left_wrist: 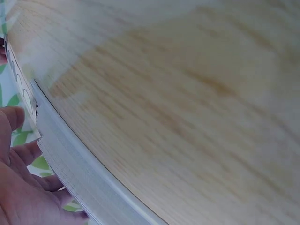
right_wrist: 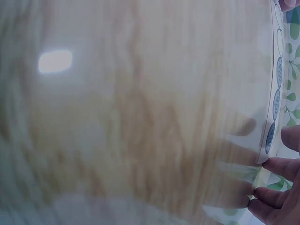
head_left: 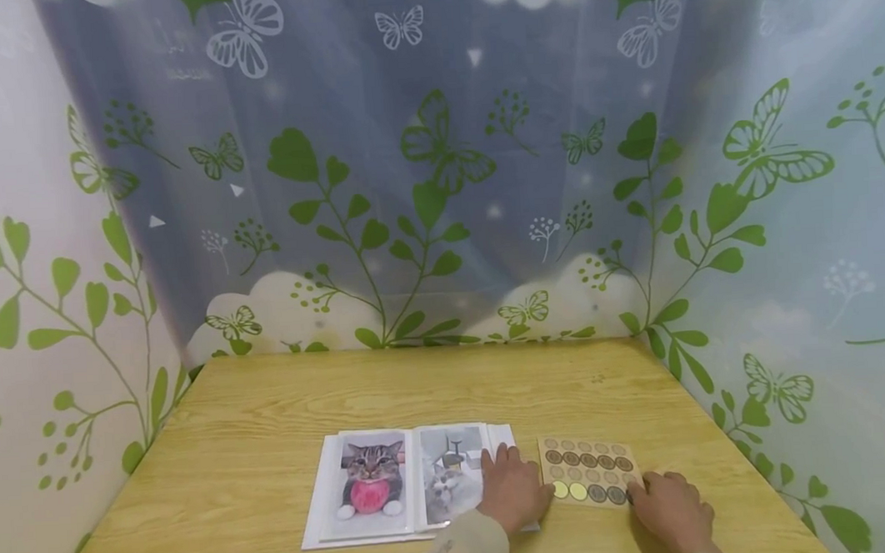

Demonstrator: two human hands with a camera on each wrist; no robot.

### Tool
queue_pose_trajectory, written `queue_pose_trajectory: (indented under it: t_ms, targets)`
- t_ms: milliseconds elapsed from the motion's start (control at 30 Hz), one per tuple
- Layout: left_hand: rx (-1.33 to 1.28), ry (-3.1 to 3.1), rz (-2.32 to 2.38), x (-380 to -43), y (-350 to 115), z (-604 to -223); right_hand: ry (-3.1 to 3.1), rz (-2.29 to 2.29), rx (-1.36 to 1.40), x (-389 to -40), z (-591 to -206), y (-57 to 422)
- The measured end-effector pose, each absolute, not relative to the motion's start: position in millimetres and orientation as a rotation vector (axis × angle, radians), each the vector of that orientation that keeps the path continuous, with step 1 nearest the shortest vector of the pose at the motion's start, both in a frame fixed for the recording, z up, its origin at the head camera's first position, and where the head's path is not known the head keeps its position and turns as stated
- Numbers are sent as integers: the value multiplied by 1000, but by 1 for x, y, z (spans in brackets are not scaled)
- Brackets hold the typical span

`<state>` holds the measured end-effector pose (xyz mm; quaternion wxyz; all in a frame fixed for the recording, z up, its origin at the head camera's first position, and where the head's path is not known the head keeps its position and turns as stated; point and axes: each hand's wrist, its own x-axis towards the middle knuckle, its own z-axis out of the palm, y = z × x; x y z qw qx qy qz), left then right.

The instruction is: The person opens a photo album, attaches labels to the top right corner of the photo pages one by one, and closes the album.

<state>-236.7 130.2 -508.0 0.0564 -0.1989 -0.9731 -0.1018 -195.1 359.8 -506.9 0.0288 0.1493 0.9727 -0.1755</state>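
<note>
A photo album (head_left: 312, 517) lies open on the table, a tabby cat with a pink ball on its left page and a grey-and-white cat on the right one. Over the album's right edge rests my left hand (head_left: 515, 490), fingers extended, its thumb near the left edge of a sticker sheet. This tan sheet (head_left: 589, 461) bears rows of round stickers, two yellow ones at its lower left. My right hand (head_left: 673, 511) touches the sheet's lower right corner. In the right wrist view, fingertips (right_wrist: 272, 161) meet that corner while the thumb stays apart from it.
Everything lies on a wood-grain table (head_left: 388, 388) with a glossy top. Patterned curtains (head_left: 348, 189) with green leaves and butterflies enclose it at the back and both sides.
</note>
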Motion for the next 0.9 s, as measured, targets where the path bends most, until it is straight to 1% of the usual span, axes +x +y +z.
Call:
queue_pose_trajectory:
  t_ms: [400, 633, 900]
  targets:
    - [-622, -2963, -341, -235, 128, -501, 3018, -554, 455, -195, -508, 356]
    - [-591, -2979, -380, -238, 129, -502, 3040, -580, 437, -196, -502, 353]
    - [-571, -2949, -456, -244, 124, -501, 3070, -746, 479, -200, -493, 345]
